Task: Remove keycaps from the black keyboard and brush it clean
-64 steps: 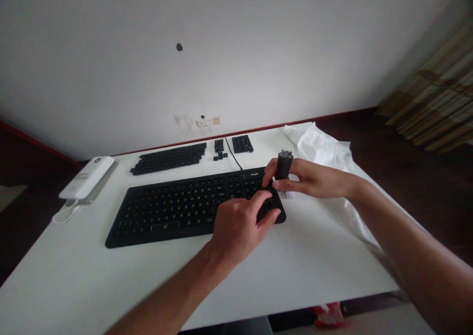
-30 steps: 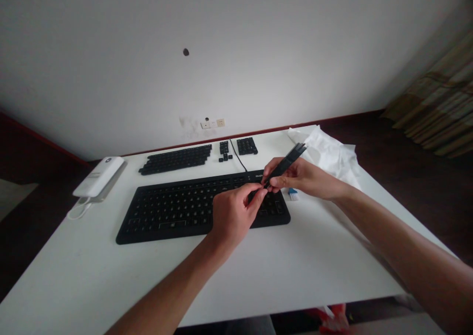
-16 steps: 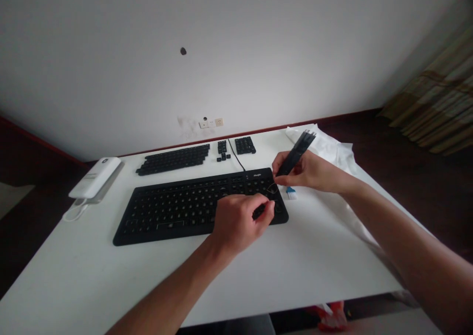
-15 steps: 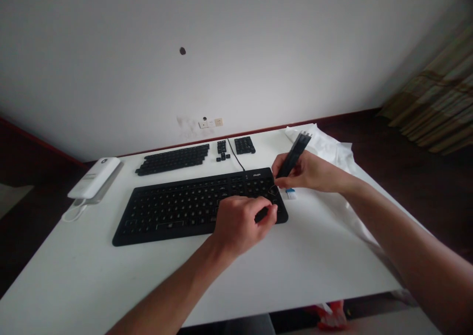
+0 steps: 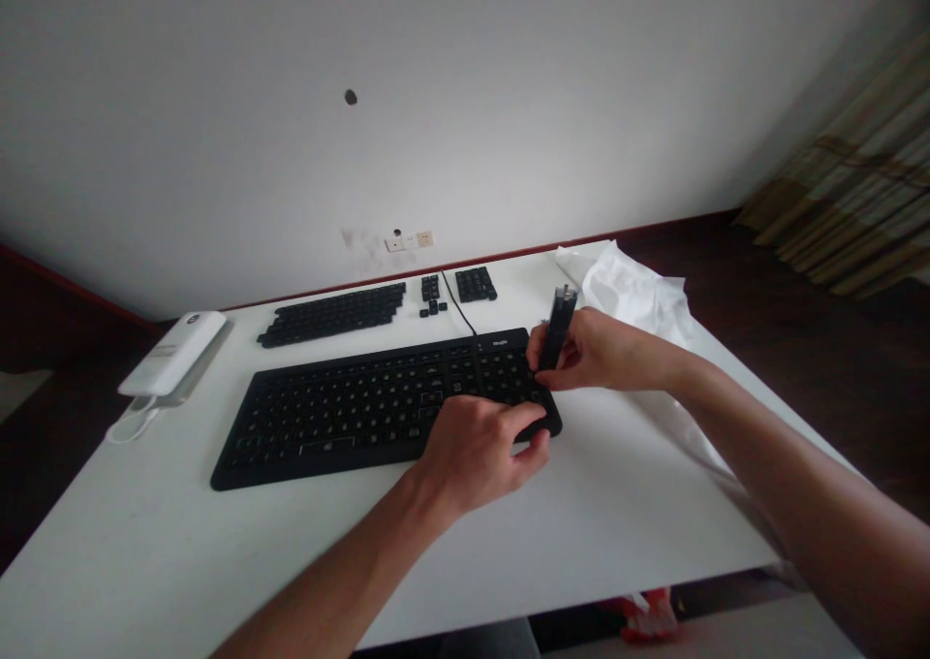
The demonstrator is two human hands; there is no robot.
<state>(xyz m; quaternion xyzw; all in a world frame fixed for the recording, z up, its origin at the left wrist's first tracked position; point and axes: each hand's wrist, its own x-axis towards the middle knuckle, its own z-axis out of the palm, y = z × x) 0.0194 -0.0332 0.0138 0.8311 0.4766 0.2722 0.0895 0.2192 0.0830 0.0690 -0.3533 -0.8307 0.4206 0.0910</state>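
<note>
A black keyboard (image 5: 385, 455) lies on the white table, with key switches and bare sockets showing where caps are off. My right hand (image 5: 592, 349) grips a black keycap puller (image 5: 558, 328) upright over the number pad, its lower end hidden by my fingers. Over the front right part of the keyboard rests my left hand (image 5: 483, 451), thumb and forefinger apart with nothing seen between them. Behind the keyboard are loose black keycaps laid out in groups: a large block (image 5: 334, 315), a small navigation cluster (image 5: 431, 291) and a number pad block (image 5: 476, 284).
A white power bank (image 5: 174, 354) with a looped white cable (image 5: 135, 426) sits at the left edge. Crumpled white cloth or plastic (image 5: 639, 286) covers the far right side. The keyboard's black cord (image 5: 457, 305) runs back toward the wall sockets (image 5: 408, 241).
My right hand has turned the keycap puller more upright and moved slightly left and down. My left thumb and forefinger have spread apart. The blue and white bristles beneath my right hand are now hidden.
</note>
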